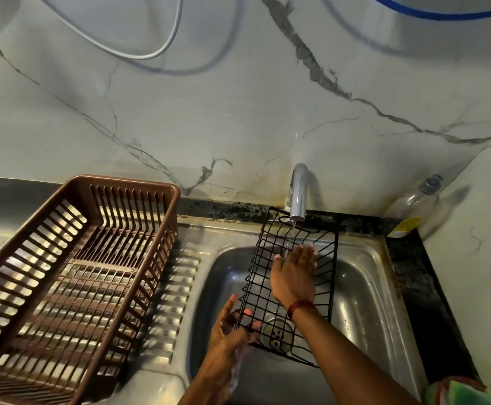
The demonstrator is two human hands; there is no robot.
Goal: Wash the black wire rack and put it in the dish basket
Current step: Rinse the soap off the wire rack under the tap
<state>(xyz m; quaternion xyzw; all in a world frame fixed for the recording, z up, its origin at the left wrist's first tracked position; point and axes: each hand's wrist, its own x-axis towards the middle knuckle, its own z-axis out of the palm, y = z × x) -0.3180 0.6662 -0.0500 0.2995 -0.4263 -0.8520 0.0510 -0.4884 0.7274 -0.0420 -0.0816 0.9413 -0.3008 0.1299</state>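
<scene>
The black wire rack (263,290) is held tilted over the steel sink (367,302), its far end under the tap (298,194), from which a thin stream of water runs. My left hand (232,331) grips the rack's near left corner. My right hand (294,273) lies flat with fingers spread on the rack's wires, right where the water lands. A red band circles my right wrist. The brown slatted dish basket (72,276) stands empty on the drainboard to the left of the sink.
A clear bottle with a yellow label (413,211) stands at the back right corner against the marble wall. The sink drain (278,331) shows through the rack. A green and red cloth (460,391) sits at the bottom right. Hoses hang above.
</scene>
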